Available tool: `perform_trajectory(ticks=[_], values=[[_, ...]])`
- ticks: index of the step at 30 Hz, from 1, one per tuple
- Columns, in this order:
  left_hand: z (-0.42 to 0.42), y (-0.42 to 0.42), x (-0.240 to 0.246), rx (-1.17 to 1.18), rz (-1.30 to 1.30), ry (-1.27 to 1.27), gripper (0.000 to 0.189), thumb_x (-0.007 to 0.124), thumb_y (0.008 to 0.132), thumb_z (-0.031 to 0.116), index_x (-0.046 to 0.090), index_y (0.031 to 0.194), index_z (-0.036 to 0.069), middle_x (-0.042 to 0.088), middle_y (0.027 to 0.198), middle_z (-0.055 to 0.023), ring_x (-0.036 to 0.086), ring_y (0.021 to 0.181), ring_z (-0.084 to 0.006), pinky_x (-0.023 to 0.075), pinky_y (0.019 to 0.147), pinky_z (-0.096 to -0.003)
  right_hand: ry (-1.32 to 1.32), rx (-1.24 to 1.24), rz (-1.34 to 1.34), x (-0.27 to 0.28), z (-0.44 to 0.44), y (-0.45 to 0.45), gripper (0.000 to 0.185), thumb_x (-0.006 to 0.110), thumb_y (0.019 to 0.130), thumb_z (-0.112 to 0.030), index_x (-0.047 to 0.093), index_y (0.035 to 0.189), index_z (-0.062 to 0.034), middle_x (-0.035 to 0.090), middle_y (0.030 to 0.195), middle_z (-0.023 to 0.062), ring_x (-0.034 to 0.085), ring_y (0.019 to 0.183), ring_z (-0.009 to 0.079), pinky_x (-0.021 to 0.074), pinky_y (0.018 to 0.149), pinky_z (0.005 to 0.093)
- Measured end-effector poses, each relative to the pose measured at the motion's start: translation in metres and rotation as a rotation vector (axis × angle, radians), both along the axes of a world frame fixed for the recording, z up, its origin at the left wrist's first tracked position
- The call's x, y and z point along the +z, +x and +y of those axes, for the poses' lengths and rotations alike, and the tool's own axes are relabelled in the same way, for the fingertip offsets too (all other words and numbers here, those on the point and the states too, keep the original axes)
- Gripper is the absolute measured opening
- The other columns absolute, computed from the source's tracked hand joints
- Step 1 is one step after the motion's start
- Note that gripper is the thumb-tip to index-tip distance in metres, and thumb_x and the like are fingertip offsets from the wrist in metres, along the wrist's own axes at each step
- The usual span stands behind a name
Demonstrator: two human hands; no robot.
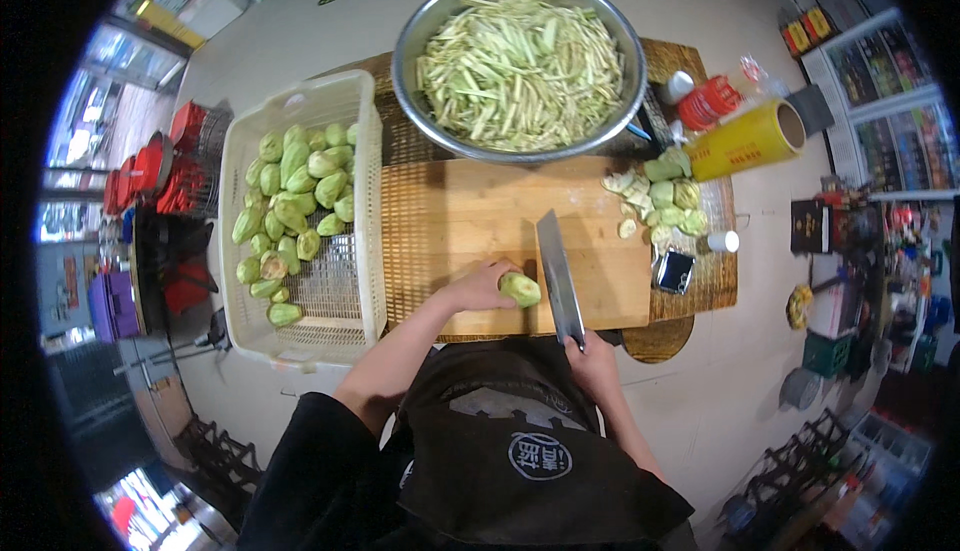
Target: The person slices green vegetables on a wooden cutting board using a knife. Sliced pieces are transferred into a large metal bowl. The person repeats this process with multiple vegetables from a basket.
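My left hand grips a peeled pale-green vegetable, perhaps an eggplant, near the front edge of the wooden cutting board. In my right hand is the handle of a cleaver. Its broad blade points away from me over the board, just right of the vegetable and apart from it. Beyond the board stands a large steel bowl heaped with cut pale-green strips. To the left, a white plastic basket holds many whole peeled vegetables.
Cut ends and slices lie at the board's right side. Around them are a yellow roll of plastic wrap, a red-labelled bottle, a small dark-screened device and a white cup. A wooden table carries these.
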State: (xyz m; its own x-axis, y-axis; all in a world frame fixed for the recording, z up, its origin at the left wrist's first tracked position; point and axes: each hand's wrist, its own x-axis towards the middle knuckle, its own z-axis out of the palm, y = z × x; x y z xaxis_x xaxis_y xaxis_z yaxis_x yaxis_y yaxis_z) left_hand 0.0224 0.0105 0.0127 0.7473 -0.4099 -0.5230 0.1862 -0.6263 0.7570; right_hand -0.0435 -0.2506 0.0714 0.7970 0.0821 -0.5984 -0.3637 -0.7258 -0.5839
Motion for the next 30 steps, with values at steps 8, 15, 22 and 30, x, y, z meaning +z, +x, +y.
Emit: perform_trajectory(ticks=[8,15,22,30], values=[[-0.019,-0.012,0.005,0.457,-0.076,0.077,0.064,0.076,0.079,0.022,0.046,0.133,0.005,0.047,0.123,-0.0169,0.056,0.109,-0.0310,0.0480,0.091,-0.0381,-0.028,-0.024,-0.068,-0.010,0.007,-0.010,0.025,0.060,0.089,-0.024,0.059,0.092,0.0004,0.064,0.082,0.0254,0.062,0.078,0.0443,0.0497,0.070,0.0518],[-0.046,-0.025,0.002,0.404,-0.506,0.282,0.052,0.072,0.077,0.009,0.050,0.123,0.002,0.047,0.122,-0.0177,0.049,0.114,-0.0361,0.0446,0.096,-0.0405,-0.121,0.157,-0.311,-0.006,-0.001,-0.010,0.016,0.057,0.089,-0.016,0.056,0.083,-0.0002,0.063,0.072,0.0216,0.063,0.067,0.0397,0.0521,0.062,0.0480],[-0.056,-0.020,0.010,0.265,-0.601,0.300,0.042,0.067,0.071,-0.003,0.055,0.112,0.000,0.052,0.115,-0.0195,0.047,0.108,-0.0391,0.0429,0.094,-0.0447,-0.192,0.303,-0.487,0.016,0.002,-0.009,0.010,0.058,0.083,-0.010,0.054,0.076,-0.0036,0.059,0.063,0.0144,0.063,0.057,0.0334,0.0514,0.051,0.0438],[-0.053,-0.024,-0.006,0.309,-0.646,0.237,0.044,0.068,0.070,-0.005,0.055,0.112,0.000,0.053,0.115,-0.0205,0.047,0.104,-0.0407,0.0421,0.090,-0.0477,-0.167,0.353,-0.449,0.034,-0.013,-0.002,0.007,0.057,0.081,-0.007,0.054,0.075,-0.0040,0.060,0.064,0.0143,0.063,0.056,0.0345,0.0516,0.051,0.0453]])
